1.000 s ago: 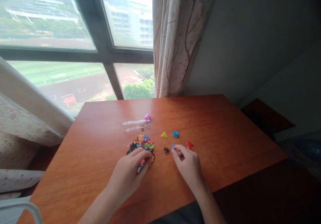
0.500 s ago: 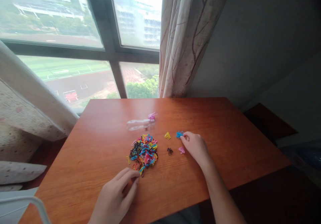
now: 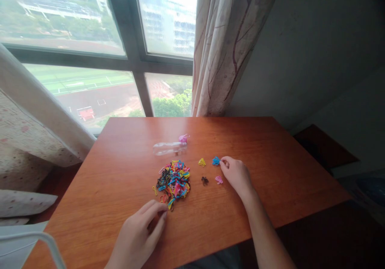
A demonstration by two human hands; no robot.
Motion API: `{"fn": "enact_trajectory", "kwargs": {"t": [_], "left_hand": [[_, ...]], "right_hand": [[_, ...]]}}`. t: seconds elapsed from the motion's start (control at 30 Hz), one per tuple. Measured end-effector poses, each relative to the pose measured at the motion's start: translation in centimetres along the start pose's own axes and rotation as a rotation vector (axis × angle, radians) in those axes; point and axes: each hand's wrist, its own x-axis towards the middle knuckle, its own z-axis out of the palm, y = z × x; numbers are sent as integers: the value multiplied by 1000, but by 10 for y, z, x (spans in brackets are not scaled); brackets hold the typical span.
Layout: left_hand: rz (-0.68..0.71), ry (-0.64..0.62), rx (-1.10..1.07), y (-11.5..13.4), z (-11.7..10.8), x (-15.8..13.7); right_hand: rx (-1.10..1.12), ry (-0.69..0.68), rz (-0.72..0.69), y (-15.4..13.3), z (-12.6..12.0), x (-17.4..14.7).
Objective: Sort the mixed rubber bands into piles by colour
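A tangled heap of small multicoloured rubber bands (image 3: 173, 180) lies mid-table. At its near left edge is my left hand (image 3: 142, 225), thumb and forefinger curled towards each other; what lies between the tips is too small to make out. Right of the heap are small single-colour clusters: yellow bands (image 3: 201, 162), black bands (image 3: 205, 180), pink bands (image 3: 219, 180) and blue bands (image 3: 215, 161). My right hand (image 3: 236, 174) rests beside the blue cluster, its fingers pinched at that cluster's right edge on a blue rubber band.
Behind the heap a clear plastic bottle (image 3: 168, 148) lies on its side, with a pink piece (image 3: 183, 139) at its right end. The wooden table (image 3: 285, 160) reaches back to a window (image 3: 138, 64) between curtains (image 3: 216, 48). A white curved tube (image 3: 49, 243) stands at the lower left.
My right hand has drawn back slightly to the right, showing more of the blue cluster. My left hand stays by the heap. The whole view has shifted a little.
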Motion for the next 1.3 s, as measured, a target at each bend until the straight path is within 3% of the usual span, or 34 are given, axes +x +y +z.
{"fn": "enact_trajectory", "kwargs": {"t": [0.37, 0.6, 0.87, 1.3], "left_hand": [[9, 11, 36, -1, -1, -2], [-12, 33, 223, -2, 3, -1], [-13, -31, 357, 1, 7, 8], [-98, -17, 265, -1, 1, 20]], "right_hand": [[51, 67, -34, -5, -6, -14], [298, 135, -214, -32, 8, -60], [395, 20, -344, -68, 26, -107], [420, 46, -357, -72, 33, -115]]}}
